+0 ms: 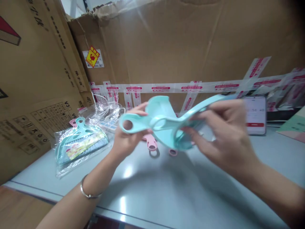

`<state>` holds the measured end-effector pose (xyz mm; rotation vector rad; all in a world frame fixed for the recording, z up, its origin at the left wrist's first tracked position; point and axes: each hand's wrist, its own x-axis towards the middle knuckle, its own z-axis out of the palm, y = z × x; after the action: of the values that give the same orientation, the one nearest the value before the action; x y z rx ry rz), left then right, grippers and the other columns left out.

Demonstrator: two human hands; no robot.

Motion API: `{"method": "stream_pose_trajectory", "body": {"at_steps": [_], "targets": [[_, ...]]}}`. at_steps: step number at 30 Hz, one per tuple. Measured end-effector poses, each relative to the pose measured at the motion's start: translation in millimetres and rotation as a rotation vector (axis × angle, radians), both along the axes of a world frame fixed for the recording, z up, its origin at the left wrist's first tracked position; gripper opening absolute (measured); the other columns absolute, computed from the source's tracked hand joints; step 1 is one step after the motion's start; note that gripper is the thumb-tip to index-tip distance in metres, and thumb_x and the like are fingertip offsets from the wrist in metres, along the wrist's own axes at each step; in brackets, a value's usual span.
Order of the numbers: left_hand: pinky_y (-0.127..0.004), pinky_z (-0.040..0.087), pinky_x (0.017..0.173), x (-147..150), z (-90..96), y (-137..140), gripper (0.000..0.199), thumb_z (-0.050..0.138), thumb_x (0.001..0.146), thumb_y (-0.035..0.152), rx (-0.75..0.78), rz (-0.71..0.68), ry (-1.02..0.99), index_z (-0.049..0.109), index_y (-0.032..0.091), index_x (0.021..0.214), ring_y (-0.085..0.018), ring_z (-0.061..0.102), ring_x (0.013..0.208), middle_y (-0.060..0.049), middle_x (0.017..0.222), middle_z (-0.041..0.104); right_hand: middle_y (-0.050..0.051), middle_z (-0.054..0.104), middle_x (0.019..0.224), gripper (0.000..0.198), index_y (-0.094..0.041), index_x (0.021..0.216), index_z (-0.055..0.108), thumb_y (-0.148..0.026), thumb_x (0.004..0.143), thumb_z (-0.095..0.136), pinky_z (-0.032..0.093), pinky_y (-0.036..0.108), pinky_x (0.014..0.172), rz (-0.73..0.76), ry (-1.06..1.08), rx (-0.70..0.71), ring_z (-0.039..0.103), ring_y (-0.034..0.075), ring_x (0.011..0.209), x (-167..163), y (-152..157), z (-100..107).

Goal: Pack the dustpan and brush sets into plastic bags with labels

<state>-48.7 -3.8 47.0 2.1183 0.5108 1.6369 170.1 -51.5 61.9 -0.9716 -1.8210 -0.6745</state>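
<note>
A mint-green plastic dustpan, with a hanging hole at its handle end, is held up above the table, tilted and partly blurred. My left hand is closed around the handle side from behind and below. My right hand pinches the curved mint plastic at the other side, thumb below and fingers above. A pale blue blur shows behind the right fingers; I cannot tell what it is. Pink handles with holes lie on the table beneath, mostly hidden by the dustpan and left hand.
At left on the grey table lies a bagged mint dustpan and brush set. Crumpled clear plastic is behind it. A phone stands at the right beside a green printed sheet. Large cardboard walls the back and left.
</note>
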Motion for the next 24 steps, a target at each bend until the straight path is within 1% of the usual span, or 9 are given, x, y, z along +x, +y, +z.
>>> {"method": "stream_pose_trajectory", "body": {"at_steps": [2,3,6,8,10,14,16,19,24], "targets": [[-0.046,0.049,0.088,-3,-5.3,7,0.022,0.067,0.075,0.026,0.015,0.171,-0.12,0.056,0.023,0.094,-0.026,0.054,0.113,-0.009,0.117,0.058,0.011,0.046,0.089,0.012,-0.017,0.085,0.059,-0.027,0.079,0.06,0.045,0.043,0.073,-0.109,0.005,0.111,0.047,0.028,0.089,14,13,-2],[-0.044,0.049,0.087,-3,-8.9,10,0.024,0.069,0.074,0.027,0.028,0.246,-0.129,0.055,0.022,0.092,-0.025,0.054,0.112,-0.008,0.113,0.058,0.012,0.046,0.089,0.012,-0.016,0.086,0.059,-0.026,0.079,0.06,0.046,0.042,0.072,-0.119,-0.021,0.095,0.048,0.028,0.089,21,22,-6],[-0.042,0.046,0.087,-2,-23.7,19,0.029,0.075,0.067,0.026,0.163,0.449,-0.023,0.052,0.02,0.084,-0.022,0.056,0.104,-0.006,0.103,0.057,0.016,0.053,0.097,0.014,-0.013,0.091,0.061,-0.017,0.082,0.05,0.046,0.04,0.075,-0.104,-0.222,-0.082,0.052,0.027,0.088,39,48,-34],[-0.039,0.046,0.085,0,-34.7,24,0.027,0.074,0.068,0.024,0.258,0.509,0.082,0.049,0.02,0.079,-0.02,0.056,0.096,-0.004,0.098,0.056,0.016,0.058,0.104,0.022,-0.014,0.096,0.062,-0.011,0.082,0.046,0.046,0.039,0.077,-0.102,-0.381,-0.213,0.055,0.027,0.092,44,60,-57],[-0.035,0.046,0.079,2,-44.5,28,0.023,0.069,0.072,0.023,0.253,0.539,0.204,0.047,0.02,0.075,-0.019,0.055,0.089,-0.003,0.091,0.056,0.014,0.061,0.106,0.025,-0.017,0.098,0.064,-0.008,0.079,0.05,0.045,0.038,0.077,-0.079,-0.485,-0.34,0.057,0.026,0.093,44,66,-74],[-0.029,0.041,0.066,3,-57.5,30,0.017,0.06,0.078,0.023,0.057,0.581,0.483,0.044,0.021,0.071,-0.018,0.05,0.075,-0.001,0.074,0.054,0.011,0.064,0.108,0.03,-0.021,0.1,0.066,-0.008,0.075,0.056,0.046,0.035,0.074,-0.054,-0.556,-0.543,0.061,0.024,0.089,40,68,-90],[-0.029,0.039,0.063,4,-61.4,29,0.017,0.06,0.077,0.025,-0.033,0.556,0.612,0.044,0.021,0.071,-0.018,0.048,0.074,-0.001,0.074,0.054,0.011,0.063,0.111,0.033,-0.022,0.105,0.065,-0.009,0.076,0.056,0.048,0.034,0.071,-0.07,-0.543,-0.559,0.062,0.024,0.089,41,68,-93],[-0.029,0.038,0.062,7,-65.0,26,0.025,0.064,0.071,0.038,-0.119,0.502,0.73,0.046,0.021,0.074,-0.02,0.049,0.077,-0.001,0.078,0.056,0.012,0.061,0.117,0.041,-0.021,0.115,0.062,-0.008,0.077,0.051,0.05,0.034,0.072,-0.078,-0.497,-0.598,0.062,0.025,0.096,47,68,-99],[-0.03,0.038,0.065,11,-64.1,21,0.043,0.064,0.065,0.057,-0.125,0.475,0.672,0.047,0.021,0.079,-0.021,0.049,0.079,-0.003,0.08,0.055,0.012,0.058,0.124,0.05,-0.019,0.119,0.059,-0.003,0.074,0.045,0.049,0.041,0.085,-0.048,-0.326,-0.616,0.056,0.026,0.11,51,67,-108]]}}
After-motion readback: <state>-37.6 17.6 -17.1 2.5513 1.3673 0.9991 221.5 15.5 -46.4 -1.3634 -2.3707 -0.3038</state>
